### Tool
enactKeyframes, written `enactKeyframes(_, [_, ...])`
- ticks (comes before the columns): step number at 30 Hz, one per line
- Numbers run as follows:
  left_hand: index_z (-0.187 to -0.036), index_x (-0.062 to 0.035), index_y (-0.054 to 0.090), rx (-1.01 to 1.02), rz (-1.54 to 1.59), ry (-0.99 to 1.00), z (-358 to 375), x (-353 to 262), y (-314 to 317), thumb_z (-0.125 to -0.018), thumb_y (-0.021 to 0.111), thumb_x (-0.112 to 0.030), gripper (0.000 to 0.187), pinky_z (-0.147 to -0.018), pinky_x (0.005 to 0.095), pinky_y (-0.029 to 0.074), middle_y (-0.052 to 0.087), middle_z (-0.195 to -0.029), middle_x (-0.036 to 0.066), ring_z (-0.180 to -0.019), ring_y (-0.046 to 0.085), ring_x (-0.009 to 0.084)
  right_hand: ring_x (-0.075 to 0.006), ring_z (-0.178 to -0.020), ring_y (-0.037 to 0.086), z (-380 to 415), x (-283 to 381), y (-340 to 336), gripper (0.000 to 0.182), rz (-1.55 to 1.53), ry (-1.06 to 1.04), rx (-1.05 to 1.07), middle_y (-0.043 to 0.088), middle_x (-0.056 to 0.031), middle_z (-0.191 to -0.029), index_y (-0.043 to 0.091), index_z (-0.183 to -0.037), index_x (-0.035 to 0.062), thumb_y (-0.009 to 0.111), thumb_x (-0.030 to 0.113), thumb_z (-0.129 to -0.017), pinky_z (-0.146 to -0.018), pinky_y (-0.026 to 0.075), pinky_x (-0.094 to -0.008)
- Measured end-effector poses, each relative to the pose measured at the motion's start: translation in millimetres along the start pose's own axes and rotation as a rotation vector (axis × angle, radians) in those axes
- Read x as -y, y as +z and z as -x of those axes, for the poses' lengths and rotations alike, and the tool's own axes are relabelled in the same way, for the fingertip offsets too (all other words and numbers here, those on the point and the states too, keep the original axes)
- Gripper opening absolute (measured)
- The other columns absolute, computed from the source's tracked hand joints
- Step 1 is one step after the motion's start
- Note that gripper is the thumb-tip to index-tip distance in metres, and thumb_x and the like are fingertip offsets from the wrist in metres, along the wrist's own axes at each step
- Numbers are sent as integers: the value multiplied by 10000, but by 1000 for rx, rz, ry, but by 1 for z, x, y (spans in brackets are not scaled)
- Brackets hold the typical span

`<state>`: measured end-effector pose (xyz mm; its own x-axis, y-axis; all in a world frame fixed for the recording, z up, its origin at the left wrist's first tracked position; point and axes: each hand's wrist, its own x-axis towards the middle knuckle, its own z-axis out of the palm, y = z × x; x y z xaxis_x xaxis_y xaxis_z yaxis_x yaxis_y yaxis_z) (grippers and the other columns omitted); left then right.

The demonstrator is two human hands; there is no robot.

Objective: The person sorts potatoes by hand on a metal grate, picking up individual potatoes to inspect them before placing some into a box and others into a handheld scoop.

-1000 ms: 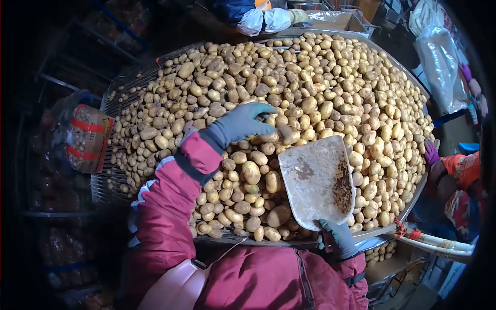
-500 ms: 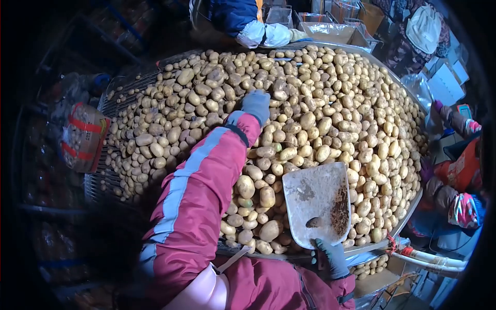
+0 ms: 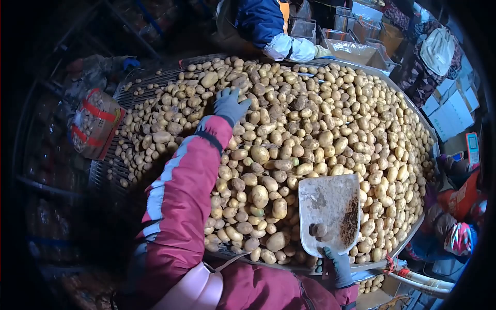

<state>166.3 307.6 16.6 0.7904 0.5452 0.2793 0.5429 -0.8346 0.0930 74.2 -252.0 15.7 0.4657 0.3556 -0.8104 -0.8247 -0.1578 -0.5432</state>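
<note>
My left hand (image 3: 231, 105), in a grey glove, reaches over the far-left part of a wide heap of potatoes (image 3: 385, 155). Its fingers are spread over the potatoes, with nothing seen held in them. Down at the near edge, my right hand (image 3: 337, 266), gloved too, grips the handle end of a metal scoop (image 3: 326, 199). The scoop's worn, pale pan rests on the potatoes, with dark dirt along its right side. Dark lumps (image 3: 319, 231), perhaps potatoes or clods, lie in the pan near the handle.
A slatted metal rack (image 3: 106, 170) borders the heap at left, beside a bag with red straps (image 3: 93, 124). Across the heap, another person's sleeve (image 3: 289, 48) leans on the rim near metal bins (image 3: 356, 51). A person in orange (image 3: 460, 204) is at right, near white pipes (image 3: 421, 281).
My left hand has moved left across the potatoes and its fingers have spread. Another dark lump shows in the scoop. The whole view has shifted, while my right hand keeps its hold.
</note>
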Motion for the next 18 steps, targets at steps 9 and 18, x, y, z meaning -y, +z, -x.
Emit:
enactKeyframes(9, [-1489,-157,525,419,299,279,27,-85,13,-904,632,-638,765,-1181,470,352,542,-1442,204,-1422,389,409,-189,-525,621,-22,11,13,313,17,-67,-51,683,-109,-753,672,-1121,-42,711,205,-933,-439,494,-291])
enactKeyframes(18, [-1313,-70,647,162,168,-39,-33,36,-12,-906,667,-402,525,-1137,460,396,602,-1368,179,-1316,491,355,-185,-513,619,-32,21,15,296,28,-17,-66,692,-107,-756,674,-1102,-39,720,186,-915,-444,490,-294])
